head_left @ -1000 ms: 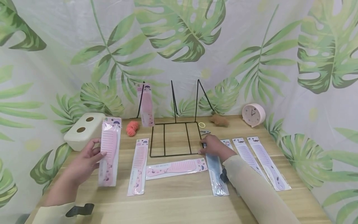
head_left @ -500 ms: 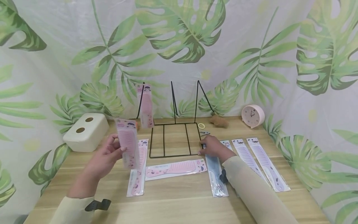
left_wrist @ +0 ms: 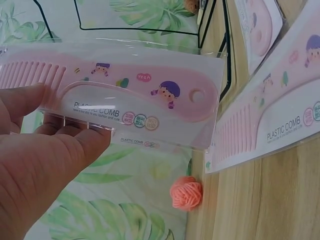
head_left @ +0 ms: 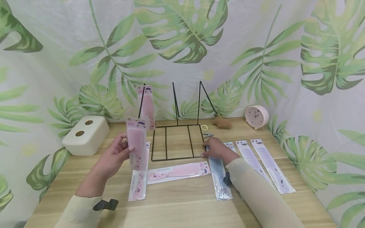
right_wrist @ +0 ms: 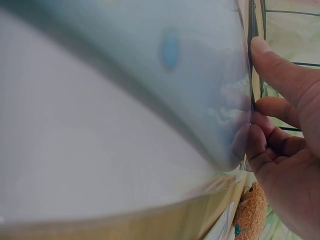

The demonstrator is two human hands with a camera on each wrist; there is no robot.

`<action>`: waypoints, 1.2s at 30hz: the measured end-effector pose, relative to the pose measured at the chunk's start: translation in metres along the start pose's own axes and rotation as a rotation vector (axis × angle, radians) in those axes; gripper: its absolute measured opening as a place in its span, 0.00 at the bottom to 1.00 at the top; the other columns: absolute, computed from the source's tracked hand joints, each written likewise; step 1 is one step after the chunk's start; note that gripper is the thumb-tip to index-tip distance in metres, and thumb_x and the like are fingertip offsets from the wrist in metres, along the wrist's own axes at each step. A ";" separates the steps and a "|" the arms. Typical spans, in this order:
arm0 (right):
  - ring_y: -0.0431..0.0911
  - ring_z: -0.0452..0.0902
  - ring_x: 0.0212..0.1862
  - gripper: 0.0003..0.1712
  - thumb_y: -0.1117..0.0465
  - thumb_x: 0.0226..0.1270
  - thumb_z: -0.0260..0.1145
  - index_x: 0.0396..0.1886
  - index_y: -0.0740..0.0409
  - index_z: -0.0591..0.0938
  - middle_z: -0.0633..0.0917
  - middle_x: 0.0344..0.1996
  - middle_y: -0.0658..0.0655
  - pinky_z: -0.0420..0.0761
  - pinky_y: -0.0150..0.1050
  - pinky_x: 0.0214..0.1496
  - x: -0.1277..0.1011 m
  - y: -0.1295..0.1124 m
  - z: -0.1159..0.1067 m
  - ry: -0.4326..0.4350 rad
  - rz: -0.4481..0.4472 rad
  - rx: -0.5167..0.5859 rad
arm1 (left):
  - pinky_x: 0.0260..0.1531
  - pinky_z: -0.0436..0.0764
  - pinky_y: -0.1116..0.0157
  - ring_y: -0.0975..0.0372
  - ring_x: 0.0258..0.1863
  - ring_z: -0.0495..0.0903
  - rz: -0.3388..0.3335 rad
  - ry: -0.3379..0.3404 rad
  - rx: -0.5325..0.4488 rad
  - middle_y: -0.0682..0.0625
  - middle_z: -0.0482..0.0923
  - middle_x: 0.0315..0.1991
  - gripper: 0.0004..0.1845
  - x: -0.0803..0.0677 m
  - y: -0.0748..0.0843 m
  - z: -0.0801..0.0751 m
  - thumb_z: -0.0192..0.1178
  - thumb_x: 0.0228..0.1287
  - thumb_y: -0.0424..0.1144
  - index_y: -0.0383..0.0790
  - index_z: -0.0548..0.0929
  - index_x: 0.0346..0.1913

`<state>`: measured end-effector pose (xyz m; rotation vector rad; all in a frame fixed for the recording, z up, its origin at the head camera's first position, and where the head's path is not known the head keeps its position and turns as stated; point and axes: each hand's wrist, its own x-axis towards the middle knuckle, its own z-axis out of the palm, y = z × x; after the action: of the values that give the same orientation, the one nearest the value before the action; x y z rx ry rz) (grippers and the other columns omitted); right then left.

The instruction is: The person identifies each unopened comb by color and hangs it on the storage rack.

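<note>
At the far left sits a white box (head_left: pixel 85 134) with 2 holes. The left hand (head_left: pixel 112 158) pinches a packaged pink comb (head_left: pixel 137 144) upright above the table (head_left: pixel 182 205), thumb and fingers (left_wrist: pixel 75 145) clamped on its toothed end. To hang it cleanly, I judge it should stay vertical as it nears the wire rack (head_left: pixel 176 139). The right hand (head_left: pixel 215 148) steadies the rack's front corner, fingers curled against the wire, over a blue comb (head_left: pixel 219 177).
</note>
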<state>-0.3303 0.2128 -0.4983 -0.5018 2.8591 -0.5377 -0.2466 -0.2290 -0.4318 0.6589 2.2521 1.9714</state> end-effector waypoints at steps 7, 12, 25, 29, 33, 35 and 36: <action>0.62 0.80 0.69 0.36 0.51 0.67 0.82 0.69 0.65 0.85 0.85 0.65 0.68 0.78 0.56 0.76 -0.003 -0.002 0.000 -0.003 0.024 0.019 | 0.56 0.87 0.67 0.67 0.57 0.85 -0.031 0.000 -0.010 0.53 0.82 0.58 0.18 0.005 -0.005 0.002 0.50 0.85 0.26 0.45 0.68 0.68; 0.62 0.80 0.69 0.37 0.51 0.67 0.82 0.70 0.65 0.84 0.85 0.65 0.68 0.78 0.56 0.76 -0.004 -0.001 -0.001 -0.009 0.029 0.014 | 0.54 0.88 0.65 0.67 0.57 0.84 -0.125 0.075 0.041 0.43 0.79 0.63 0.19 0.019 -0.005 0.010 0.51 0.86 0.30 0.41 0.63 0.71; 0.63 0.79 0.71 0.38 0.50 0.66 0.83 0.70 0.64 0.84 0.85 0.66 0.67 0.77 0.57 0.77 -0.002 0.002 -0.001 -0.014 0.048 0.034 | 0.42 0.87 0.69 0.63 0.45 0.82 -0.295 0.479 0.101 0.39 0.82 0.59 0.21 0.086 0.008 0.032 0.59 0.83 0.38 0.36 0.71 0.71; 0.62 0.79 0.70 0.37 0.50 0.66 0.83 0.69 0.64 0.84 0.85 0.66 0.67 0.77 0.56 0.77 -0.001 0.001 -0.002 -0.013 0.031 0.027 | 0.41 0.88 0.69 0.63 0.43 0.83 -0.284 0.536 0.122 0.38 0.84 0.57 0.21 0.102 0.005 0.031 0.61 0.82 0.38 0.35 0.74 0.70; 0.62 0.79 0.71 0.37 0.50 0.67 0.82 0.70 0.64 0.84 0.85 0.66 0.67 0.77 0.56 0.77 0.000 0.000 -0.002 -0.014 0.028 0.020 | 0.42 0.88 0.68 0.62 0.43 0.83 -0.293 0.575 0.118 0.40 0.84 0.54 0.19 0.114 0.002 0.028 0.62 0.82 0.38 0.36 0.75 0.68; 0.62 0.79 0.71 0.37 0.50 0.67 0.82 0.70 0.63 0.84 0.85 0.66 0.67 0.77 0.56 0.77 0.000 0.000 -0.002 -0.016 0.037 0.027 | 0.43 0.87 0.67 0.62 0.43 0.83 -0.302 0.590 0.106 0.42 0.83 0.53 0.18 0.119 0.001 0.026 0.62 0.82 0.38 0.37 0.75 0.67; 0.62 0.78 0.71 0.37 0.50 0.67 0.82 0.70 0.63 0.84 0.85 0.67 0.67 0.76 0.56 0.78 0.000 0.000 -0.002 -0.016 0.042 0.031 | 0.43 0.87 0.67 0.62 0.43 0.83 -0.306 0.595 0.097 0.43 0.83 0.53 0.18 0.121 -0.001 0.025 0.62 0.82 0.37 0.37 0.76 0.67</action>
<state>-0.3308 0.2135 -0.4963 -0.4375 2.8342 -0.5672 -0.3482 -0.1619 -0.4099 -0.3114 2.5613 2.0979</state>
